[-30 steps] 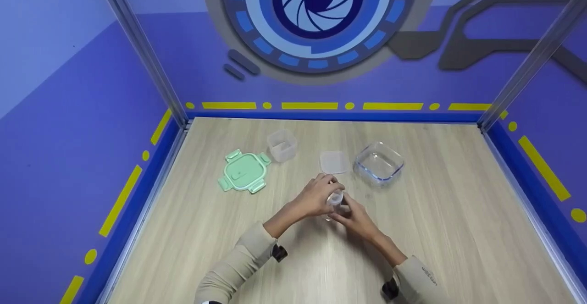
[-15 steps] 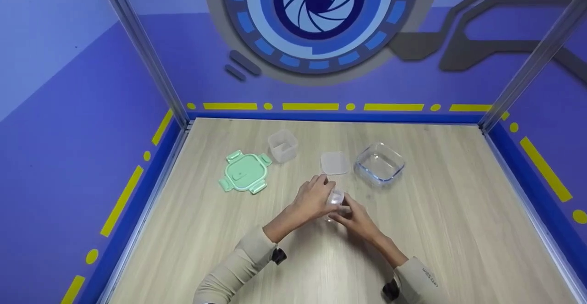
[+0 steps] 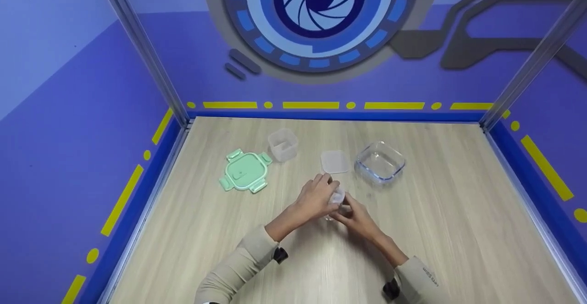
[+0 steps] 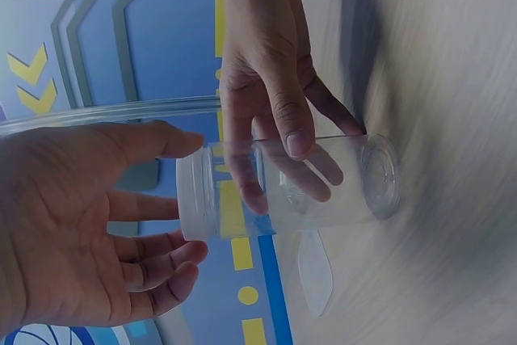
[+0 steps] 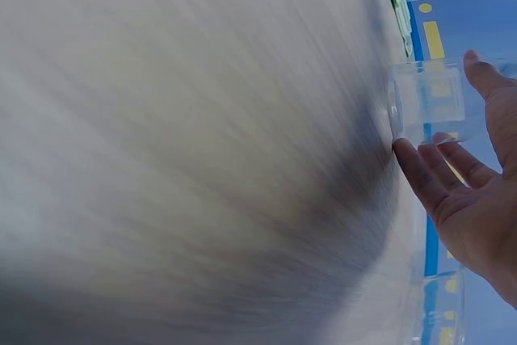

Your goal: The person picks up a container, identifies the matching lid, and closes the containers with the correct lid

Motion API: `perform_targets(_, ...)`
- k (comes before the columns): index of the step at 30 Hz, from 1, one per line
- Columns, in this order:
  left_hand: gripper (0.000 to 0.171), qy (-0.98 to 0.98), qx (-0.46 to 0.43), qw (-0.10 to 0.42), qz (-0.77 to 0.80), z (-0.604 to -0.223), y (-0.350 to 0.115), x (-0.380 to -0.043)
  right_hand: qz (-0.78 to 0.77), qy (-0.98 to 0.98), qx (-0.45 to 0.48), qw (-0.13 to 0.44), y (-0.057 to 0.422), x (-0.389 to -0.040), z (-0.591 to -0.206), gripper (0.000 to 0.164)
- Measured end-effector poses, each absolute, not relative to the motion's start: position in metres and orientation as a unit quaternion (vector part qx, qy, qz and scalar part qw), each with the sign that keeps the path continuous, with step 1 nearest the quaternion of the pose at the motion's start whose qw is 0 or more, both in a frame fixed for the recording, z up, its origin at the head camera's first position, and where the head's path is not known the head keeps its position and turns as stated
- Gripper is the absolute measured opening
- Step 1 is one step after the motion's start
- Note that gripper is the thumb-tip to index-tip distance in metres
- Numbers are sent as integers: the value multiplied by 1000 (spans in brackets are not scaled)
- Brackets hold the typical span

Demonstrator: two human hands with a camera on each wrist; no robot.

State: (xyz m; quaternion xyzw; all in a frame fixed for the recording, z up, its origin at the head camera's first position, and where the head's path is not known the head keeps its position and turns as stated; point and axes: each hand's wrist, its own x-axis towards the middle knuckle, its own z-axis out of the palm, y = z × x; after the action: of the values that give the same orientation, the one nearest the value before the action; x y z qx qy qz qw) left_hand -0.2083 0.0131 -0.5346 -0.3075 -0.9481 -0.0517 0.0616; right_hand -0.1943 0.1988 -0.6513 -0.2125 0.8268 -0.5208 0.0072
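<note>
A clear jar [image 4: 351, 199] stands upright on the wooden table between the two hands. On its mouth sits a white translucent screw lid [image 4: 191, 199]. My left hand [image 3: 316, 197] reaches over from the left, thumb and fingers pinching the lid's rim. Lower down, my right hand [image 3: 357, 219] grips the jar's body from the right side, with one fingertip near its base in the right wrist view. Much of the jar is hidden behind the hands in the head view.
Behind the hands lies a flat translucent square lid [image 3: 334, 162]. To its right is a square glass container [image 3: 380, 162]. On the left are a green clip-on lid [image 3: 246, 172] and a translucent plastic container [image 3: 283, 146]. Blue panels [image 3: 316, 91] enclose the table.
My left hand's fingers have turned about the jar's lid and back to nearly their earlier pose. The right hand stays on the jar's body, and the other containers have not moved.
</note>
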Motion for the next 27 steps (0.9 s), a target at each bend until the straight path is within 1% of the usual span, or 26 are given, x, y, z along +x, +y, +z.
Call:
perform_targets(5,53,-940,-333,32,-74,-534,9,-210,-506,836,-214,-4,197,-193,-653,63)
perform_targets(11,55,-930,-355,-9,-95,-532,5,-214,-510,835,-206,-15,189,-190,-643,61)
perform_targets(14,59,-927,-360,-13,-105,-532,5,-214,-508,838,-199,-28,189,-192,-650,61)
perform_targets(17,60,-931,-347,-13,-116,-532,6,-212,-513,834,-200,-30,191,-193,-655,63)
perform_targets(19,59,-938,-329,-1,-111,-533,6,-209,-514,833,-203,-29,193,-193,-656,62)
perform_targets(23,62,-956,-284,40,-66,-531,8,-204,-513,832,-213,-21,196,-193,-654,60)
perform_targets(27,64,-964,-253,72,-40,-530,9,-200,-514,831,-213,-13,198,-194,-653,64)
